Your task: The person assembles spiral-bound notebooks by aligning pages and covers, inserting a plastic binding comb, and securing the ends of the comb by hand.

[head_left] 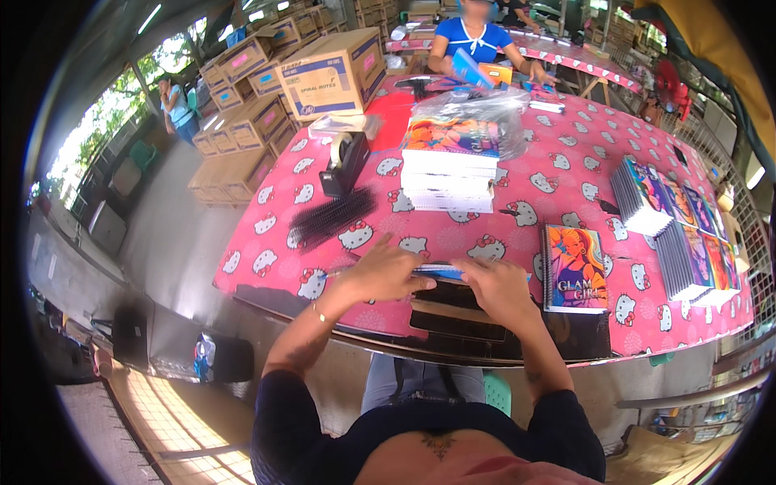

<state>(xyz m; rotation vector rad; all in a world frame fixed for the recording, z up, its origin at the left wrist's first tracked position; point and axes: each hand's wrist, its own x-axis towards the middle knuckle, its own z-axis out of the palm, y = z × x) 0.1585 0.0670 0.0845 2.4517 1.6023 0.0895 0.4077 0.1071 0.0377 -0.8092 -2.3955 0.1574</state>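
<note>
At the table's near edge, my left hand and my right hand hold a thin notebook between them. Only its white page edge and a strip of blue show; my fingers hide the rest. My left thumb presses near its left end, and the right fingers curl over its other end. Just right of my right hand lies a spiral notebook with a colourful cover. Beyond my left hand is a pile of black spiral coils. A tall stack of notebooks stands ahead, its top cover brightly printed.
A black tape dispenser stands behind the coils. Notebook piles line the right side of the pink table. Crumpled clear plastic lies behind the stack. Cartons rise at far left. A person in blue handles notebooks opposite.
</note>
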